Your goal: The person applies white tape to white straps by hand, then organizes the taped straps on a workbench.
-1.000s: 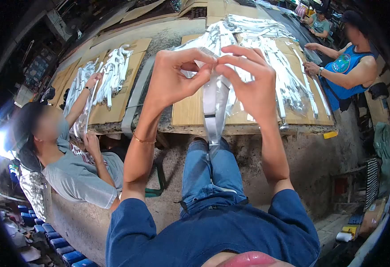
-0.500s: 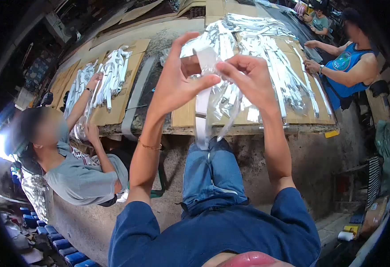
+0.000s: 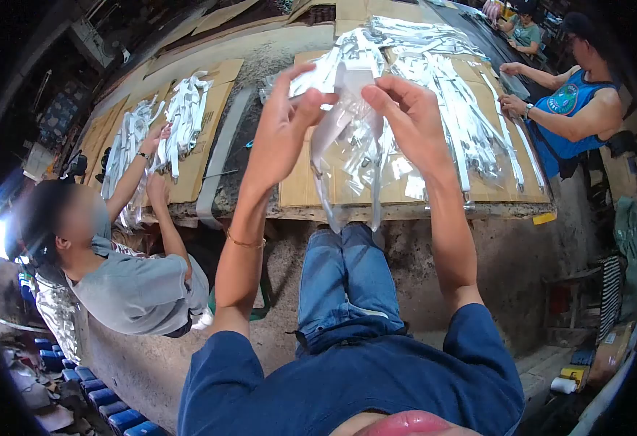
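left hand (image 3: 282, 131) | right hand (image 3: 406, 120) | grip clear bag (image 3: 347, 160) (contents unclear)

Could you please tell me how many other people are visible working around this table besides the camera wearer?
3: a person in a grey T-shirt at the left, a person in a blue sleeveless top at the right, and a person in a green shirt far beyond. Others may be hidden.

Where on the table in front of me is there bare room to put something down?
The grey strip of table between the two cardboard sheets is mostly bare. The near left corner of the front cardboard is also free. The white strap pile crowds the rest, and the left cardboard carries another pile.
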`<state>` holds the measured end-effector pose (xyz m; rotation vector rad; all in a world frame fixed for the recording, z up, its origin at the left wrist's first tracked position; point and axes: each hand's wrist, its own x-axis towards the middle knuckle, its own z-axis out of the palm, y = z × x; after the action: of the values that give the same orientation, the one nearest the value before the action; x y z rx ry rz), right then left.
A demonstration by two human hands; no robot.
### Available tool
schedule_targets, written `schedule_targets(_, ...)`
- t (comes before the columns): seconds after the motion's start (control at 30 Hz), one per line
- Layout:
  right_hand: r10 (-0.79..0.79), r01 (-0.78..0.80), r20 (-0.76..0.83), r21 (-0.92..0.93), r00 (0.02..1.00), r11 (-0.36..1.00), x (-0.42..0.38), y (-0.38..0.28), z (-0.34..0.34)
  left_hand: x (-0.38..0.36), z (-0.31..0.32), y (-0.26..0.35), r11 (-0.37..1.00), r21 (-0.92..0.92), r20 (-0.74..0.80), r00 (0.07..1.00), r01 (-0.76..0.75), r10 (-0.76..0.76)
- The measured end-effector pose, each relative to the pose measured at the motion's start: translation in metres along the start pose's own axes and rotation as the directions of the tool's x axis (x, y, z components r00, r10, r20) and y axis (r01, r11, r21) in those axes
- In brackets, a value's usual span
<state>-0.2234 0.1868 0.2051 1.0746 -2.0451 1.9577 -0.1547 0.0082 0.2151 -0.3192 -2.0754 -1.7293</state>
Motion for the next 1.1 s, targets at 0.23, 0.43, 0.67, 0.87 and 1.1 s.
schedule_targets(0.23, 0.091, -0.093, 0.022, 0.361, 0.996, 0.928, 0.008, 0.011, 0.006, -0.001, 0.007, -0.009, 0.998, 0.007, 0.050, 0.996, 0.067, -0.067)
schedule_targets(0.43, 0.005, -0.021, 0.094, 0.169, 0.996, 0.985, 0.020, 0.022, 0.004, 0.002, 0.018, -0.024, 0.994, -0.076, -0.020, 0.996, 0.084, -0.086)
schedule_targets(0.67, -0.018, 0.018, -0.199, -0.004, 0.980, 1.000, 0.067, 0.066, -0.010, -0.015, -0.003, -0.104, 0.941, -0.118, 0.143, 0.943, 0.316, -0.299)
schedule_targets(0.87, 0.131, -0.114, -0.131, 0.130, 0.983, 0.985, 0.160, 0.140, -0.049, -0.059, -0.027, -0.166, 0.811, -0.197, 0.356, 0.811, 0.551, -0.464)
schedule_targets(1.1, 0.196, -0.197, -0.223, 0.019, 0.955, 0.980, 0.220, 0.163, -0.062, -0.112, -0.029, -0.211, 0.634, -0.253, 0.412, 0.674, 0.731, -0.613)
